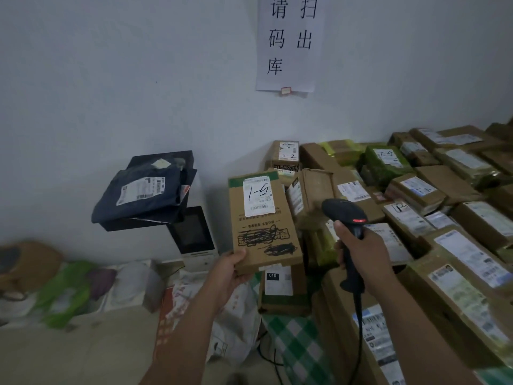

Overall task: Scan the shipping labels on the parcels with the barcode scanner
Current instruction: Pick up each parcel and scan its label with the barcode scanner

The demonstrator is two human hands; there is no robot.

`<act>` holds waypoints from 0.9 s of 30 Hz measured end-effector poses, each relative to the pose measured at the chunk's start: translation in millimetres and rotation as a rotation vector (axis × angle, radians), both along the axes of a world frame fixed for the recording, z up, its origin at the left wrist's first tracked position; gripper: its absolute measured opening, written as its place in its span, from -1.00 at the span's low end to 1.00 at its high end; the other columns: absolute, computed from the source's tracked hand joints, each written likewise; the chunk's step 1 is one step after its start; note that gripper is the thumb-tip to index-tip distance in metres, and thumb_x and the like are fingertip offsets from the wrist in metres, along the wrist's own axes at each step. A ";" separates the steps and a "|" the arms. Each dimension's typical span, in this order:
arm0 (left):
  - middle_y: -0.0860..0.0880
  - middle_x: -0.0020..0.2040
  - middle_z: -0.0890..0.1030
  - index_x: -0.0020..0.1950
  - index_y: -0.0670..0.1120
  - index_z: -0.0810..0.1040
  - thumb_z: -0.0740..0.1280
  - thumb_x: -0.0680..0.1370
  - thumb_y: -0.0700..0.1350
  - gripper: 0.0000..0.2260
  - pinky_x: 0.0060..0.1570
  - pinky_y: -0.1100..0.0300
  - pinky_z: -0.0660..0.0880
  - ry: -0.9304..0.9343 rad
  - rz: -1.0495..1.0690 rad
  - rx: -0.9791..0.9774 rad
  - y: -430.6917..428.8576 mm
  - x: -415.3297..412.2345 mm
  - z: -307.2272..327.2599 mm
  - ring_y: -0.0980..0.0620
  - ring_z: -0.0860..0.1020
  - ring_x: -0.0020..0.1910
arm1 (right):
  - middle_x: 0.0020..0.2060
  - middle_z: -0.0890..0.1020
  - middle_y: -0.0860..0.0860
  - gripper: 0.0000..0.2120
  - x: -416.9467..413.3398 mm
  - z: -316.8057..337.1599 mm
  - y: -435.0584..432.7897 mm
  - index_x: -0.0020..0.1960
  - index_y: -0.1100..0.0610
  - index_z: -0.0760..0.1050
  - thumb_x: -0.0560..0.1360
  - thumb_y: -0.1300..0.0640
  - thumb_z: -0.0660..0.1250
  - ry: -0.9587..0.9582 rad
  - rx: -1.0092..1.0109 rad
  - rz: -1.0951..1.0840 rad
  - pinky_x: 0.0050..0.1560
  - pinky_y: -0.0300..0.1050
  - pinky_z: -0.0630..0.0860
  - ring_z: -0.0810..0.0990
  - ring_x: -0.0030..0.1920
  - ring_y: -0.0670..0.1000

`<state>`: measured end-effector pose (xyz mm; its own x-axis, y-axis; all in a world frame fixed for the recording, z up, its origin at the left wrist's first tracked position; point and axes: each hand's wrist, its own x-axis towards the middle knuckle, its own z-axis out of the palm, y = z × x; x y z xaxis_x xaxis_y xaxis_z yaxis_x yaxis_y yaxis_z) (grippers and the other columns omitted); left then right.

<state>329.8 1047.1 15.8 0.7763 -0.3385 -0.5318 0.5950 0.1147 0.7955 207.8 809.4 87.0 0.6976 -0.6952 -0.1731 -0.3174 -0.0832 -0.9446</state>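
Brown parcel (263,226); seemingly green-checked cloth (294,337)

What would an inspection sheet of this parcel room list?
Surface: green-checked cloth under the parcels.
Job's things: flat cardboard parcel, shipping label facing the camera; barcode scanner, red light showing.
Clutter: piled cardboard parcels at right; dark blue mailer bag on a black stand.
Hands: left hand holds the flat parcel's lower corner; right hand grips the scanner's handle.
Cables: black scanner cable hangs from the handle.
Surroundings: pale wall, paper sign, white machine with dark screen.
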 end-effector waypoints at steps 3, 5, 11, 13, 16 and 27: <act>-0.12 0.11 0.62 0.22 -0.11 0.52 0.31 0.61 -0.12 -0.80 -0.11 0.10 0.59 -0.049 -0.021 0.079 -3.5 11.4 5.3 -0.10 0.58 0.10 | -0.51 0.59 0.02 -0.58 3.9 -4.9 -0.3 -0.13 0.28 0.53 0.52 -0.12 0.37 0.007 -0.021 0.015 -0.49 -0.20 0.49 0.54 -0.56 -0.05; -0.13 0.12 0.62 0.23 -0.12 0.52 0.30 0.61 -0.12 -0.79 -0.04 0.05 0.59 -0.052 -0.024 0.096 -1.3 13.6 3.5 -0.10 0.58 0.11 | -0.53 0.59 0.02 -0.60 5.9 -6.7 -2.5 -0.12 0.24 0.53 0.51 -0.14 0.37 0.005 -0.040 0.016 -0.48 -0.20 0.50 0.55 -0.56 -0.06; -0.13 0.15 0.60 0.30 -0.12 0.50 0.29 0.62 -0.15 -0.75 -0.14 0.10 0.57 -0.047 -0.011 0.131 7.7 14.3 -4.5 -0.10 0.58 0.10 | -0.56 0.61 -0.05 -0.68 30.1 -3.9 -4.7 -0.13 0.11 0.51 0.52 -0.16 0.35 0.029 -0.027 0.018 -0.57 -0.31 0.42 0.55 -0.59 -0.11; -0.15 0.16 0.60 0.31 -0.12 0.50 0.30 0.62 -0.17 -0.73 -0.13 0.08 0.57 -0.041 -0.008 0.136 12.6 15.5 -5.8 -0.12 0.58 0.11 | -0.53 0.63 -0.05 -0.67 39.1 -6.7 -1.1 -0.10 0.11 0.51 0.51 -0.18 0.34 0.053 -0.039 0.046 -0.55 -0.33 0.41 0.57 -0.58 -0.12; -0.14 0.15 0.62 0.33 -0.10 0.50 0.31 0.61 -0.18 -0.72 -0.09 0.05 0.58 -0.065 -0.027 0.160 19.3 14.7 -7.4 -0.13 0.59 0.10 | -0.46 0.66 -0.02 -0.69 47.8 -15.7 7.6 -0.08 0.05 0.52 0.50 -0.21 0.35 0.089 -0.063 0.102 -0.52 -0.33 0.42 0.62 -0.51 -0.11; -0.09 0.16 0.64 0.35 -0.08 0.51 0.32 0.60 -0.17 -0.69 -0.10 0.09 0.61 -0.152 -0.090 0.168 33.8 3.3 -8.0 -0.10 0.62 0.09 | -0.47 0.64 0.11 -0.66 41.9 -48.1 30.0 -0.04 0.16 0.55 0.50 -0.14 0.40 0.151 0.146 0.236 -0.45 -0.19 0.55 0.59 -0.52 0.02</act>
<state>333.1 1080.9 7.8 0.8223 -0.3270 -0.4658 0.4688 -0.0747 0.8801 249.8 839.4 38.9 0.7954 -0.4775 -0.3732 -0.4431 -0.0381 -0.8956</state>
